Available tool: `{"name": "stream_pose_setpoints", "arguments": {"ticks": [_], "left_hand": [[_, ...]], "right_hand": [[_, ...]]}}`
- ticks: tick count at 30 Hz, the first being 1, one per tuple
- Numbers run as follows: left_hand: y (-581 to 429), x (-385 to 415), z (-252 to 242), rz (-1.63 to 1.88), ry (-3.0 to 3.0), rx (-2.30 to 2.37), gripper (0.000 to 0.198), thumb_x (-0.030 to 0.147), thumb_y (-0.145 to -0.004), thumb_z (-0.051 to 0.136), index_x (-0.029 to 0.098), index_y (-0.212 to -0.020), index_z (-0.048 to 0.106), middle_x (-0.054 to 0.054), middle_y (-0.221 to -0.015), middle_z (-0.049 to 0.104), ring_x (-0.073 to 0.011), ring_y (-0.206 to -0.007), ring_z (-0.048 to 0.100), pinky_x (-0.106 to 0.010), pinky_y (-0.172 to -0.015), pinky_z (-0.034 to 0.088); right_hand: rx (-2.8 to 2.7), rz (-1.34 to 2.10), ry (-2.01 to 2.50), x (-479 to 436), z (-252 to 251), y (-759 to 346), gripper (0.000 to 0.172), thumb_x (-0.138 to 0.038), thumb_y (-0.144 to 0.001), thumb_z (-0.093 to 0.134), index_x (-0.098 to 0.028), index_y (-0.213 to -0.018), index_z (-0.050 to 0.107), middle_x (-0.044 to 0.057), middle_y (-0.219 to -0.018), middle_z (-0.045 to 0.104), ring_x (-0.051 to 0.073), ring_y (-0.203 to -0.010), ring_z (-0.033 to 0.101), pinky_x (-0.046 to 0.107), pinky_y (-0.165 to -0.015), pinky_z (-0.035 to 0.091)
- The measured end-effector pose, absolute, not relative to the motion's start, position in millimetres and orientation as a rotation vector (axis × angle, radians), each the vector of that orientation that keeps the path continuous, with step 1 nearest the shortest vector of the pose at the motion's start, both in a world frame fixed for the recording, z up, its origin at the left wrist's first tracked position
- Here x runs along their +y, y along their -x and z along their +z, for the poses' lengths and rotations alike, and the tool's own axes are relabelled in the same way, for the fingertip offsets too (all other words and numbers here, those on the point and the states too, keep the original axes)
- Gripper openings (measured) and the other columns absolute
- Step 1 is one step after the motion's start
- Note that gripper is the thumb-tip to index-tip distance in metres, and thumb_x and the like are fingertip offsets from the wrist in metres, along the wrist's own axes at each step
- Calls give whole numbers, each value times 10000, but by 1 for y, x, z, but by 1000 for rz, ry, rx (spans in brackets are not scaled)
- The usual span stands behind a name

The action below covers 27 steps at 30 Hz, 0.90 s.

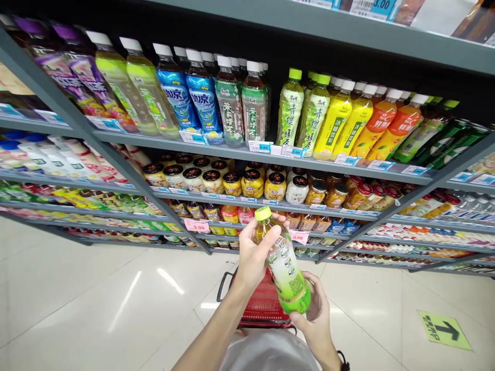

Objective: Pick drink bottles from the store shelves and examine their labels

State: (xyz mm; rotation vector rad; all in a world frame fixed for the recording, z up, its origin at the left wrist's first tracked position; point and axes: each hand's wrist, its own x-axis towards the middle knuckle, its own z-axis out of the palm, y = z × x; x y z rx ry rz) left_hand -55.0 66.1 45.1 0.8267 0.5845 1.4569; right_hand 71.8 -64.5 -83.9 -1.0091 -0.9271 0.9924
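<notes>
A shop aisle is viewed from above, with a glossy pale tile floor (77,293) below grey metal shelving (232,148). Bottled drinks with colourful labels are lined up upright on the upper shelf, among them blue-labelled bottles (178,98) and yellow bottles (336,121). Rows of lidded jars (252,184) are ranked on the shelf beneath, and smaller goods are packed along the lower shelves. White price tags (260,147) are fixed along the shelf edge, and a pink price tag (196,225) is seen lower down, near the left hand. A green arrow sticker (444,330) is stuck to the floor at the lower right.

A green-capped plastic bottle (284,263) is held tilted, cap up and to the left, in front of the lower shelves. Its upper part is gripped by the left hand (255,255), with the thumb laid across the front and the fingers (280,219) curled behind. Its base is cradled by the right hand (315,309), whose fingers (315,293) are closed around it. A dark band (342,360) is worn on the right wrist. A red basket (265,304) is seen directly beneath the bottle, and a pale sleeveless garment (266,353) is seen at the bottom edge.
</notes>
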Motion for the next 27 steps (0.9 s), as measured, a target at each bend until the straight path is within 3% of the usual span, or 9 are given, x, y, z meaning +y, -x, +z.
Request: {"name": "stream_pose_setpoints", "arguments": {"ticks": [4,6,10,13,18,24,27], "left_hand": [[57,65,45,1430,-833,549,257,318,-879,844,182,-1081,760,-84,-1087,768,-200,-999,748,-293,-906,598],[58,64,44,1423,-826,518,253,316,-878,843,193,-1083,759,-81,-1093,768,-211,-1014,753,-310,-918,603],[61,63,45,1402,-851,458,260,317,-876,842,219,-1102,759,-73,-1119,765,-228,-1024,759,-322,-895,624],[61,62,49,1388,-871,419,267,316,-873,840,216,-1107,759,-75,-1107,763,-235,-1008,764,-325,-878,635],[59,62,53,1380,-832,370,236,285,-893,814,209,-1110,759,-77,-1092,765,-227,-990,766,-344,-897,643],[56,65,49,1386,-747,437,249,289,-848,848,206,-1070,771,-76,-1074,776,-239,-978,776,-361,-891,660],[56,66,49,1384,-745,429,234,295,-851,840,200,-1056,779,-82,-1065,786,-256,-989,781,-405,-931,659]], "right_hand": [[-788,1207,959,-68,-81,-67,724,-596,-680,948,-228,-1233,663,114,-1105,773,281,-976,762,360,-815,651],[-717,1334,901,-72,-83,-67,704,-646,-668,934,-235,-1173,665,115,-1051,771,295,-877,771,363,-665,649],[-610,1553,835,-79,-79,-69,830,-719,-665,905,-236,-1284,636,133,-1001,777,282,-704,764,270,-407,509],[-506,1643,814,-83,-68,-67,908,-788,-680,853,-225,-1352,613,164,-1044,792,255,-622,748,247,-376,463],[-448,1774,636,-83,-55,-56,745,-802,-799,744,-213,-1253,700,159,-962,813,186,-475,702,173,-349,367],[-444,1997,541,-78,-44,-56,872,-960,-786,556,-152,-1010,795,137,-800,785,44,-329,494,113,-311,198],[-470,2001,533,-77,-41,-57,876,-958,-793,548,-157,-1046,796,122,-773,777,32,-306,432,125,-312,222]]}}
